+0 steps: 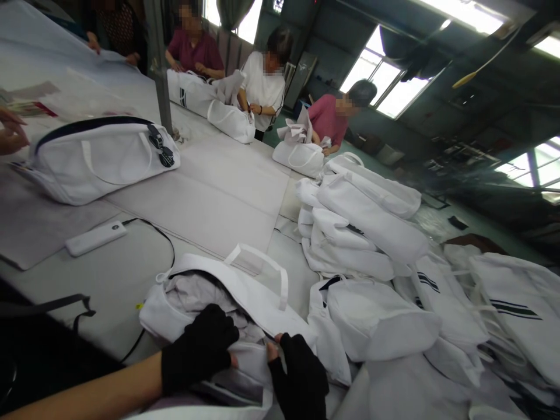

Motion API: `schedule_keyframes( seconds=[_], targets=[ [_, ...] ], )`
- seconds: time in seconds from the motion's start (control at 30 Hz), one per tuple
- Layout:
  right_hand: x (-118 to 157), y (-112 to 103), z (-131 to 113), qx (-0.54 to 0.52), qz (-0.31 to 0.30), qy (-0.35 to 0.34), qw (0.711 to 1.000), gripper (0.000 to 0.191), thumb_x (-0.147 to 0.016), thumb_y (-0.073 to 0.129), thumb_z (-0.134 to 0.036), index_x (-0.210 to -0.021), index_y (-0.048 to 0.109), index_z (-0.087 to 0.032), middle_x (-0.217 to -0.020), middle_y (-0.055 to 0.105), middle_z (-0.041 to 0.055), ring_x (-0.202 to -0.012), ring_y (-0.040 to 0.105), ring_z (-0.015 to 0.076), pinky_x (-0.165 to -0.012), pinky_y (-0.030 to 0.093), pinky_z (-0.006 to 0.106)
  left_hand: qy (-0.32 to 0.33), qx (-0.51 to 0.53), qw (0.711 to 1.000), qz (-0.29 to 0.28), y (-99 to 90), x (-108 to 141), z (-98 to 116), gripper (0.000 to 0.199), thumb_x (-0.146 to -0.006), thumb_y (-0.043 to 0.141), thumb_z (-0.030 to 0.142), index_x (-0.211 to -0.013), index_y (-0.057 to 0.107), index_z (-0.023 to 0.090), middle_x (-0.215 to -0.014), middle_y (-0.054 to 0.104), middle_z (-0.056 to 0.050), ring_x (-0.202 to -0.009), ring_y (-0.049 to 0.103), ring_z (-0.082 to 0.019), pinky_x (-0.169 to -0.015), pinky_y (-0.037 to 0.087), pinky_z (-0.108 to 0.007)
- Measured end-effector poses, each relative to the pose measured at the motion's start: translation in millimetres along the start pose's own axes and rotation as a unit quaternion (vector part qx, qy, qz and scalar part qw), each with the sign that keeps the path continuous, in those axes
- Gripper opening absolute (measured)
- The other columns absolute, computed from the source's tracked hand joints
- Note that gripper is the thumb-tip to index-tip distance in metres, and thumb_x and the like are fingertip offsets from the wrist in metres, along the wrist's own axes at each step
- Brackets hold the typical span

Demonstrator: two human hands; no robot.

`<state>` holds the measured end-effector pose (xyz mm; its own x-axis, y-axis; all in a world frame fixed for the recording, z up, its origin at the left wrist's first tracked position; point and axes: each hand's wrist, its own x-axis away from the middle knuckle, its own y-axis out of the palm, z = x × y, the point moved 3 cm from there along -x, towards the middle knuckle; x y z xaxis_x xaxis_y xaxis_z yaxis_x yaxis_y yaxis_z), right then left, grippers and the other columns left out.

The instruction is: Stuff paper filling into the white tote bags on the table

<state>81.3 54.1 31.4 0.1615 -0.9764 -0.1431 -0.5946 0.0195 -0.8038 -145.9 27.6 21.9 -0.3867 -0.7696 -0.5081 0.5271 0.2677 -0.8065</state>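
A white duffel bag (pixel 258 289) lies in front of me with its long zipped opening apart. Crumpled grey-beige paper (pixel 192 293) fills the inside. My left hand (pixel 201 344), in a black fingerless glove, is closed on the near edge of the opening, its fingers reaching over the paper. Gloved in the same way, my right hand (pixel 300 373) pinches that edge farther right, near the zipper. Just what lies between its fingertips is partly hidden. One white strap handle (pixel 262 262) arches up on the bag's far side.
Right of me, white bags (pixel 371 227) are heaped. A white power bank (pixel 96 238) with a black cable lies left. Beyond it stands another white bag (pixel 109 154), near someone's hand (pixel 11 131). Grey-beige sheets (pixel 227 186) cover mid-table. Several people work across it, beside a metal post (pixel 161 70).
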Motion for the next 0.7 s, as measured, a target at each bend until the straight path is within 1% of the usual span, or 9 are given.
schedule_keyframes(
  seconds=[0.07,0.13,0.17,0.23,0.3,0.4,0.47,0.6,0.7],
  targets=[
    [-3.6,3.0,-22.2,0.048,0.002,-0.106,0.993,0.040,-0.078,0.064,-0.048,-0.112,0.065,-0.026,-0.123,0.059,0.0112,-0.117,0.053,0.0319,-0.095,0.046,0.047,0.017,-0.015,0.999,0.030,-13.9,7.1,-6.2,0.026,-0.087,0.056,0.043,-0.096,0.064,0.020,-0.095,0.066,-0.007,-0.093,0.057,-0.027,-0.097,0.036,-0.047],
    [-16.2,12.3,-45.0,0.091,-0.023,-0.204,0.974,0.062,-0.076,0.065,-0.052,-0.131,0.051,-0.027,-0.142,0.043,0.0112,-0.130,0.040,0.0342,-0.101,0.041,0.052,0.024,-0.021,0.999,0.038,-23.7,11.7,-13.9,0.029,-0.086,0.058,0.043,-0.104,0.061,0.021,-0.104,0.065,-0.007,-0.100,0.056,-0.027,-0.102,0.031,-0.048],
    [-26.6,18.6,-53.5,0.101,-0.039,-0.226,0.968,0.073,-0.076,0.064,-0.055,-0.139,0.042,-0.026,-0.149,0.033,0.0120,-0.135,0.033,0.0356,-0.104,0.037,0.055,0.014,-0.022,0.999,0.035,-26.5,12.4,-17.9,0.027,-0.085,0.059,0.042,-0.104,0.061,0.022,-0.104,0.064,-0.006,-0.100,0.056,-0.026,-0.103,0.030,-0.049],
    [-53.9,33.4,-64.1,0.097,-0.065,-0.218,0.969,0.083,-0.077,0.060,-0.059,-0.146,0.030,-0.022,-0.153,0.022,0.0150,-0.139,0.025,0.0374,-0.106,0.032,0.059,-0.016,-0.036,0.999,0.021,-28.0,10.6,-24.9,0.023,-0.084,0.062,0.039,-0.103,0.060,0.025,-0.104,0.064,-0.004,-0.099,0.056,-0.024,-0.104,0.028,-0.051],
    [-83.5,51.7,-68.4,0.055,-0.100,-0.184,0.976,0.080,-0.082,0.055,-0.058,-0.146,0.029,-0.017,-0.151,0.028,0.0171,-0.138,0.029,0.0348,-0.108,0.033,0.056,-0.017,-0.068,0.997,0.021,-26.4,5.9,-29.9,0.019,-0.085,0.062,0.035,-0.102,0.061,0.025,-0.109,0.063,-0.005,-0.105,0.054,-0.025,-0.106,0.025,-0.055],
    [-115.1,81.2,-63.3,-0.006,-0.156,-0.130,0.979,0.065,-0.087,0.048,-0.052,-0.140,0.041,-0.015,-0.137,0.049,0.0145,-0.127,0.047,0.0279,-0.105,0.040,0.047,-0.019,-0.086,0.995,0.049,-23.2,-1.5,-40.6,0.017,-0.085,0.061,0.038,-0.093,0.064,0.024,-0.127,0.055,-0.010,-0.126,0.041,-0.031,-0.109,0.016,-0.062],
    [-121.5,96.2,-51.7,-0.013,-0.153,-0.129,0.980,0.051,-0.090,0.045,-0.044,-0.133,0.051,-0.017,-0.127,0.060,0.0110,-0.118,0.055,0.0252,-0.100,0.045,0.044,-0.043,-0.077,0.995,0.056,-21.8,-5.5,-51.1,0.021,-0.085,0.061,0.043,-0.086,0.064,0.023,-0.133,0.052,-0.010,-0.133,0.033,-0.033,-0.110,0.012,-0.065],
    [-101.0,110.3,-19.5,0.007,-0.109,-0.200,0.974,0.037,-0.089,0.047,-0.038,-0.118,0.064,-0.023,-0.117,0.066,0.0086,-0.108,0.061,0.0260,-0.093,0.049,0.045,0.000,-0.066,0.998,0.010,-21.7,-14.4,-65.2,0.027,-0.087,0.057,0.046,-0.082,0.064,0.020,-0.138,0.048,-0.010,-0.137,0.026,-0.036,-0.110,0.012,-0.066],
    [-75.3,112.2,-0.5,0.013,-0.092,-0.174,0.980,0.034,-0.087,0.050,-0.044,-0.107,0.070,-0.026,-0.115,0.066,0.0100,-0.108,0.060,0.0317,-0.093,0.048,0.050,0.040,-0.031,0.998,-0.028,-22.4,-21.7,-71.4,0.031,-0.085,0.058,0.050,-0.089,0.065,0.020,-0.136,0.050,-0.012,-0.130,0.037,-0.039,-0.105,0.025,-0.064]
  ],
)
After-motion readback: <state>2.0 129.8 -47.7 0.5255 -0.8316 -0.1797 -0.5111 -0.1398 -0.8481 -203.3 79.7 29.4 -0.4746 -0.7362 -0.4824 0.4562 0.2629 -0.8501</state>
